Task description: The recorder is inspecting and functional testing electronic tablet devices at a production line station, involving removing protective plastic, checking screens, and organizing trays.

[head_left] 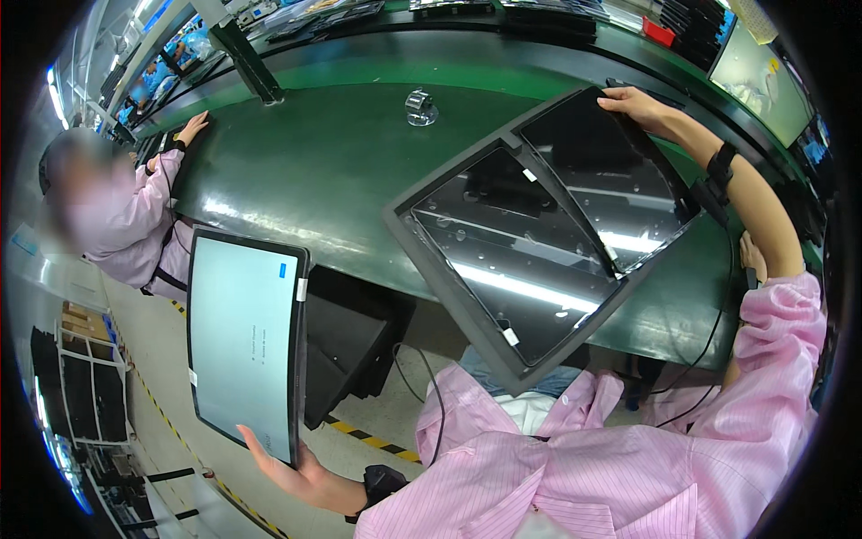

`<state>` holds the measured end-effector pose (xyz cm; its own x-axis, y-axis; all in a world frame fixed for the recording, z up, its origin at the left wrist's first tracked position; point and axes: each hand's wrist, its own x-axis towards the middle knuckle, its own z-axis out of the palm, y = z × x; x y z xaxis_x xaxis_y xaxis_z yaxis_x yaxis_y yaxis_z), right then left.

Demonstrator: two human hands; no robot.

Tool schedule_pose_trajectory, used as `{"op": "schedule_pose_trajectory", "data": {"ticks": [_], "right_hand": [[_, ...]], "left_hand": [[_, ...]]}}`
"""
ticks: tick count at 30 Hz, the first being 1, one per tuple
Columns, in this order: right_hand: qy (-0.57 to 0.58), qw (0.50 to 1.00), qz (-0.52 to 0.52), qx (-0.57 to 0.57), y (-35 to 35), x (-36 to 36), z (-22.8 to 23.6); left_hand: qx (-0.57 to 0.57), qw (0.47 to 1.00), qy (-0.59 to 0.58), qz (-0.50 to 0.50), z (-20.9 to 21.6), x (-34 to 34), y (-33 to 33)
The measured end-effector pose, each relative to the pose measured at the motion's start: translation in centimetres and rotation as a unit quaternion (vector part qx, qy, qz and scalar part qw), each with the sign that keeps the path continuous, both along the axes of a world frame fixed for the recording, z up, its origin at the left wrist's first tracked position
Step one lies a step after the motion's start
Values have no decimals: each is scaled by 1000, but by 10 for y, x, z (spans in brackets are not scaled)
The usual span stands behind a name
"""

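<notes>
My left hand [301, 472] grips the lower edge of a thin display panel [242, 332], thumb over its pale, bright face. The panel stands nearly upright to the left of the table, with small white tabs on its edges. On the table's front edge lies a grey foam tray [409, 229], partly overhanging. Inside it rests a glossy dark display panel [512, 256]. A second dark display panel [602, 171] lies askew over the tray's right side. My right hand [633, 106] has its fingers closed on that panel's upper right corner, and the fingers' undersides are hidden.
A roll of clear tape [420, 108] sits on the green table [305, 162]. Another person [117, 189] is at the left, one hand on the table. Someone's hand [752, 258] shows at the right. A black cable [718, 314] hangs by my right arm. Black boxes [346, 350] stand beneath the table.
</notes>
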<state>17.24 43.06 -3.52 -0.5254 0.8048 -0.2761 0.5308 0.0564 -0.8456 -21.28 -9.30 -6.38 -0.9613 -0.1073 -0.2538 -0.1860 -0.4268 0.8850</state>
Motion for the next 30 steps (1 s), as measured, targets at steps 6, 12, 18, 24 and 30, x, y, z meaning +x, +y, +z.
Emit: {"op": "schedule_pose_trajectory", "data": {"ticks": [6, 12, 18, 24, 30], "right_hand": [[-181, 967, -21, 175, 25, -27, -1], [-285, 942, 6, 175, 13, -45, 26], [-186, 761, 254, 568, -34, -115, 47], [-97, 860, 143, 480, -40, -259, -22], [31, 887, -4, 461, -38, -299, -61]], "left_hand": [[6, 999, 17, -27, -10, -7, -10], [-15, 1000, 17, -12, -12, -10, -12], [5, 1000, 11, -4, -13, -7, -4], [25, 998, -8, -49, -15, -7, 2], [19, 1000, -8, -2, -27, -19, -17]]}}
